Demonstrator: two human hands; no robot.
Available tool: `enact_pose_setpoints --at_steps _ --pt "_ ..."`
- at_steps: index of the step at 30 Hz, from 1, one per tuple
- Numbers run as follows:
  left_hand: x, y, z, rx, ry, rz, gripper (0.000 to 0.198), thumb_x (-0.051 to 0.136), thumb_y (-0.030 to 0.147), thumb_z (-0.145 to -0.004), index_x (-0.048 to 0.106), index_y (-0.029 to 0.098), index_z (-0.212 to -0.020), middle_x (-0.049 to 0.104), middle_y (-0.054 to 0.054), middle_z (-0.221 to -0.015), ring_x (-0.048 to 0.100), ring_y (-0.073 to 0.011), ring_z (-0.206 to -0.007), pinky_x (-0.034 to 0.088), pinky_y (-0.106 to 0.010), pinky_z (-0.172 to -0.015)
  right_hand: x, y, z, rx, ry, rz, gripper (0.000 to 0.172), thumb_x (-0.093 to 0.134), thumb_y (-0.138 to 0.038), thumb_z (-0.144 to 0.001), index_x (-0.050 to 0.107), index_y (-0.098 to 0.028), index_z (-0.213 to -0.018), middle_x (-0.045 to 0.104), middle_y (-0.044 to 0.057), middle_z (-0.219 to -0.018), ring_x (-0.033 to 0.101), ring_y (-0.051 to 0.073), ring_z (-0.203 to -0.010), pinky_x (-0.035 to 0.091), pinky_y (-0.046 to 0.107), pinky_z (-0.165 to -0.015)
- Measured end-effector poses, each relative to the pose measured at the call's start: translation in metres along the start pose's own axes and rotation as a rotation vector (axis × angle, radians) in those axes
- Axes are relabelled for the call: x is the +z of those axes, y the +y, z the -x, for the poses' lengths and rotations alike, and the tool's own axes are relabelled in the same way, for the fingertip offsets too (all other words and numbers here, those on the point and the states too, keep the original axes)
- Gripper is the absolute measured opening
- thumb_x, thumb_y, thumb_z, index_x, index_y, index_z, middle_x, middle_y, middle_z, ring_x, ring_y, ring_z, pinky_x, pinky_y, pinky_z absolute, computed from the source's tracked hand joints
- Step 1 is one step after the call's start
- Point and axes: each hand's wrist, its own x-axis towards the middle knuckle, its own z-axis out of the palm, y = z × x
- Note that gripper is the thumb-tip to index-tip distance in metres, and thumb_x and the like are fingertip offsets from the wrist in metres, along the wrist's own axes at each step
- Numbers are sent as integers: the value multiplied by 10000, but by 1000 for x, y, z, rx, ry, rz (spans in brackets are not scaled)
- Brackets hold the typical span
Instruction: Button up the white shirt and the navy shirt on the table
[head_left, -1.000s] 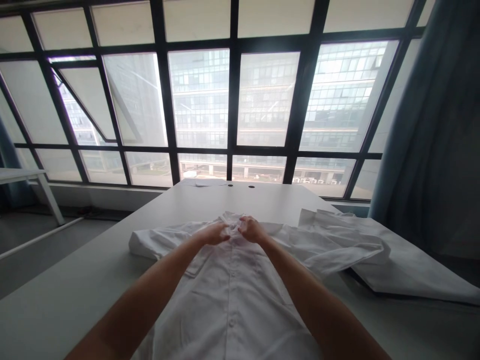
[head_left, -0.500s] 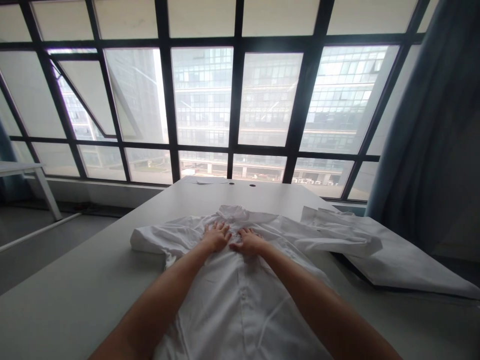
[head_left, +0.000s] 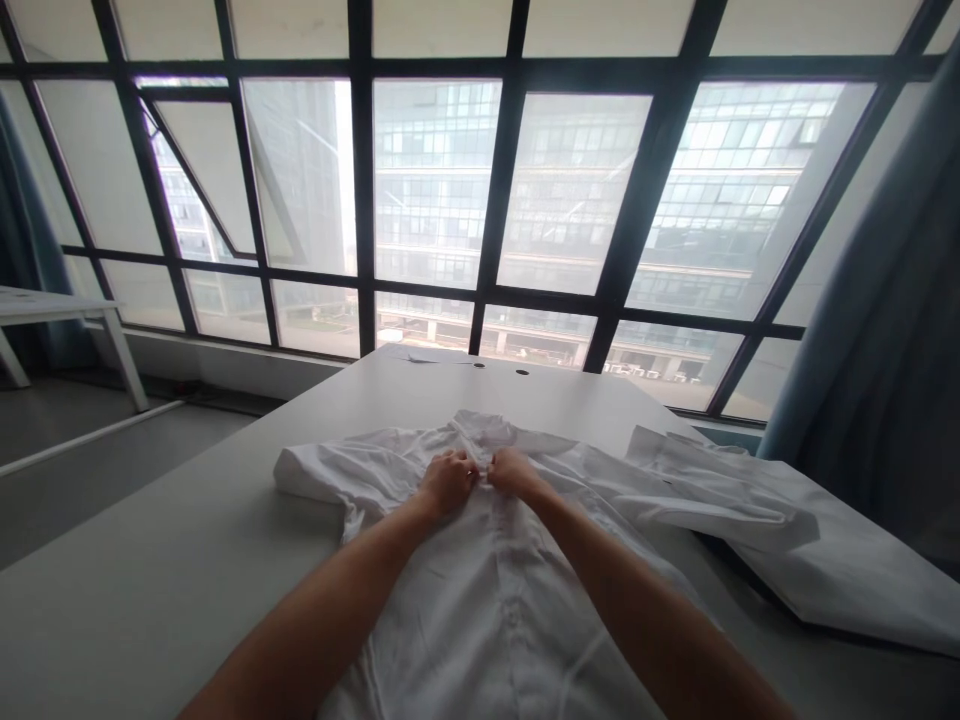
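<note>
A white button-front shirt [head_left: 510,630] lies face up on a pale table [head_left: 150,570], its collar toward the window and its buttons running down the middle. My left hand [head_left: 448,483] and my right hand [head_left: 515,473] meet at the placket just below the collar. Their fingers are curled and pinch the cloth from either side. The left side of the shirt is folded under in a thick edge [head_left: 315,475]. A crumpled sleeve [head_left: 712,495] stretches right, with a white cloth panel [head_left: 847,585] hanging past the table's right edge.
Behind the table stands a large dark-framed window [head_left: 435,180] with a building outside. Blue-grey curtains [head_left: 885,340] hang at the right. A small white table [head_left: 52,310] stands on the floor at the left. A paper scrap [head_left: 420,357] lies at the far table edge.
My hands have gone from lying flat with spread fingers to pinching the placket, and they sit closer to the collar. The view has shifted slightly, tilting the window frame.
</note>
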Motion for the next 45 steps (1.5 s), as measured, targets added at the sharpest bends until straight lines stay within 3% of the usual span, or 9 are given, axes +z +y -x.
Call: enact_pose_setpoints --at_steps 3,6,11,20,29,32,37,41,45 --pt "0 5 0 20 47 51 236 545 320 -947 743 198 -990 707 -81 -1025 641 -241 -991 466 -382 -920 4 25 2 -15 -50 -314 248 577 -218 -878 625 -130 -651 571 32 -550 559 155 -544 391 214 -533" --pt "1 14 0 28 74 145 252 578 382 -935 719 185 -1003 715 -78 -1026 655 -233 -972 474 -357 -899 14 45 12 -82 -15 -697 252 590 -352 -824 585 -144 -683 526 -9 -549 464 111 -488 326 197 -477" --pt "1 22 1 9 53 281 177 605 314 -905 716 178 -923 725 -74 -930 668 -218 -874 486 -293 -803 18 53 24 -178 -45 -892 373 622 -517 -694 575 -147 -680 501 -13 -558 410 106 -508 306 212 -489" --pt "10 18 -2 26 74 417 163 555 183 -848 710 164 -802 705 -57 -844 617 -170 -769 467 -261 -748 15 52 23 -226 -42 -802 325 537 -488 -686 509 -171 -623 447 -27 -540 378 107 -510 300 219 -499" --pt "20 21 -7 29 123 667 142 543 130 -800 685 137 -799 668 -19 -756 571 -131 -703 459 -229 -689 19 49 18 -299 109 -511 169 467 -271 -701 541 -149 -611 461 -27 -570 406 120 -575 292 212 -543" --pt "16 18 -7 -24 131 622 137 547 165 -839 684 149 -847 688 -28 -798 593 -141 -735 467 -238 -716 19 49 17 -234 178 -393 169 478 -211 -753 591 -138 -652 532 -9 -600 463 136 -601 313 217 -569" --pt "7 -3 -7 -195 80 349 152 555 245 -888 692 186 -861 714 -53 -838 638 -183 -784 463 -272 -739 9 50 20 -25 282 -259 230 486 -235 -927 680 -123 -876 664 63 -770 576 171 -696 362 227 -626" --pt "4 -9 -14 -182 16 178 180 551 296 -907 701 198 -897 731 -74 -940 665 -212 -884 466 -296 -793 -6 27 40 -22 253 -49 309 583 -420 -943 696 -144 -862 670 89 -771 610 205 -713 384 244 -635" --pt "0 -5 -26 -208 -13 89 214 523 292 -934 705 178 -940 726 -97 -993 670 -219 -927 470 -305 -832 -9 -4 68 -54 -15 111 392 665 -532 -857 715 -157 -756 667 103 -743 628 235 -711 419 262 -630"
